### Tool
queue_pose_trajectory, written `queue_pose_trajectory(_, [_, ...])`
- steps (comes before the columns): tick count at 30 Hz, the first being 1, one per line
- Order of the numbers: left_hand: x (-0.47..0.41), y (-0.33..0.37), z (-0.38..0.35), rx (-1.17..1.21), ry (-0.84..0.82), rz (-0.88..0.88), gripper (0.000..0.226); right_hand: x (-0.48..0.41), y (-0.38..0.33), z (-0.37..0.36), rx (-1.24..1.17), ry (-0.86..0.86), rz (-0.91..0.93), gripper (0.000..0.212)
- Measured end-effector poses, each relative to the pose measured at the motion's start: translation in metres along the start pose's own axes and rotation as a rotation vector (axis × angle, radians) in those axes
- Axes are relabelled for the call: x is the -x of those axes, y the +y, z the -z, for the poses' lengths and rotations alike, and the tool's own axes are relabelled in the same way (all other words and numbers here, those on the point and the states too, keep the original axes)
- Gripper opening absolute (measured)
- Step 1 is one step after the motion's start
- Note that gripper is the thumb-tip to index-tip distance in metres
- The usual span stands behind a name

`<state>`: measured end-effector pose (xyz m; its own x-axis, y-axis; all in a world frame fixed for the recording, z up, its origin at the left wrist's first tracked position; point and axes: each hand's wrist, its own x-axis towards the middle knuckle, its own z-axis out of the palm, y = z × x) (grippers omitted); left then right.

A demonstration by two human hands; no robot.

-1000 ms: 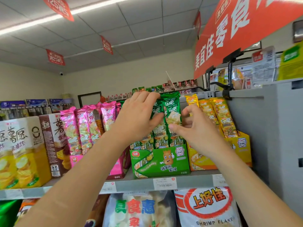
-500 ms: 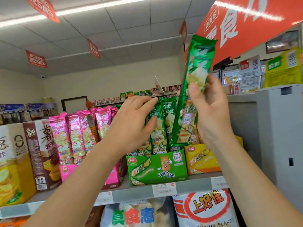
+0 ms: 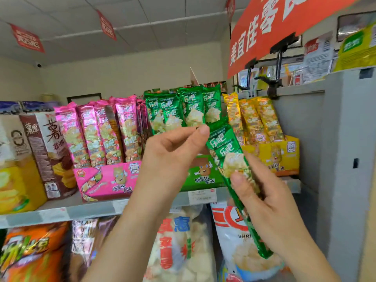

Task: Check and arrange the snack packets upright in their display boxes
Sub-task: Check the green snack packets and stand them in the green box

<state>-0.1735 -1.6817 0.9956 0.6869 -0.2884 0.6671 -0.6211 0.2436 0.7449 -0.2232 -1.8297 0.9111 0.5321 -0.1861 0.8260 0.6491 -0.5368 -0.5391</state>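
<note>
1. The right hand (image 3: 270, 202) has its fingers wrapped round a long green packet (image 3: 234, 171), tilted, in front of the shelf (image 3: 97, 209).
2. The left hand (image 3: 168, 157) pinches that packet's top corner.
3. Behind stand the green display box (image 3: 203, 176) with upright green packets (image 3: 183, 108), the pink box (image 3: 107, 180) and the yellow box (image 3: 272, 153).

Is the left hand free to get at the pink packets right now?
Probably yes: the left hand pinches only the top of the green packet; nothing stands between it and the pink packets.
</note>
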Motion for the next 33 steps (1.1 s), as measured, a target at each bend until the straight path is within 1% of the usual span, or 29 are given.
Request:
queue_pose_trajectory(3, [0.012, -0.014, 0.004, 0.127, 0.050, 0.117, 0.017, 0.014, 0.001, 0.000, 0.006, -0.030, -0.093, 0.044])
queue_pose_trajectory(5, [0.019, -0.019, 0.005, 0.168, 0.096, 0.155, 0.016, 0.021, 0.001, 0.000, -0.076, -0.116, -0.147, 0.048])
queue_pose_trajectory(7, [0.023, -0.022, 0.007, 0.204, 0.153, 0.178, 0.016, 0.029, -0.001, 0.001, -0.196, -0.260, -0.197, 0.050])
queue_pose_trajectory(10, [0.026, -0.022, 0.015, 0.275, 0.257, 0.181, 0.015, 0.044, -0.004, -0.001, -0.493, -0.445, -0.408, 0.052])
queue_pose_trajectory(11, [0.028, -0.022, 0.018, 0.304, 0.272, 0.175, 0.015, 0.050, -0.004, -0.002, -0.561, -0.472, -0.435, 0.050])
queue_pose_trajectory(14, [0.034, -0.022, 0.024, 0.328, 0.248, 0.172, 0.015, 0.062, -0.006, -0.008, -0.517, -0.391, -0.446, 0.044])
queue_pose_trajectory(15, [0.036, -0.023, 0.027, 0.298, 0.221, 0.173, 0.015, 0.064, -0.007, -0.010, -0.493, -0.355, -0.464, 0.040])
queue_pose_trajectory(17, [0.042, -0.024, 0.033, 0.211, 0.165, 0.148, 0.016, 0.070, -0.009, -0.013, -0.414, -0.306, -0.462, 0.024])
queue_pose_trajectory(18, [0.045, -0.024, 0.037, 0.160, 0.134, 0.112, 0.019, 0.072, -0.011, -0.014, -0.366, -0.297, -0.453, 0.016])
queue_pose_trajectory(19, [0.048, -0.023, 0.040, 0.092, 0.096, 0.061, 0.024, 0.074, -0.014, -0.014, -0.323, -0.285, -0.446, 0.014])
queue_pose_trajectory(21, [0.053, -0.021, 0.045, -0.042, 0.054, -0.050, 0.026, 0.078, -0.019, -0.015, -0.243, -0.261, -0.422, 0.021])
queue_pose_trajectory(22, [0.056, -0.020, 0.046, -0.072, 0.074, -0.076, 0.022, 0.079, -0.022, -0.016, -0.193, -0.249, -0.404, 0.028])
queue_pose_trajectory(24, [0.060, -0.021, 0.047, -0.065, 0.156, -0.056, 0.014, 0.083, -0.027, -0.020, -0.081, -0.215, -0.376, 0.040])
queue_pose_trajectory(26, [0.065, -0.022, 0.049, -0.028, 0.209, -0.008, 0.016, 0.085, -0.033, -0.024, -0.032, -0.193, -0.341, 0.043])
queue_pose_trajectory(29, [0.067, -0.023, 0.053, 0.108, 0.260, 0.051, 0.028, 0.086, -0.040, -0.028, -0.123, -0.212, -0.331, 0.042])
queue_pose_trajectory(31, [0.065, -0.024, 0.057, 0.234, 0.297, 0.084, 0.028, 0.087, -0.042, -0.029, -0.215, -0.226, -0.366, 0.046])
queue_pose_trajectory(33, [0.064, -0.027, 0.061, 0.317, 0.283, 0.099, 0.027, 0.089, -0.043, -0.032, -0.272, -0.232, -0.402, 0.047])
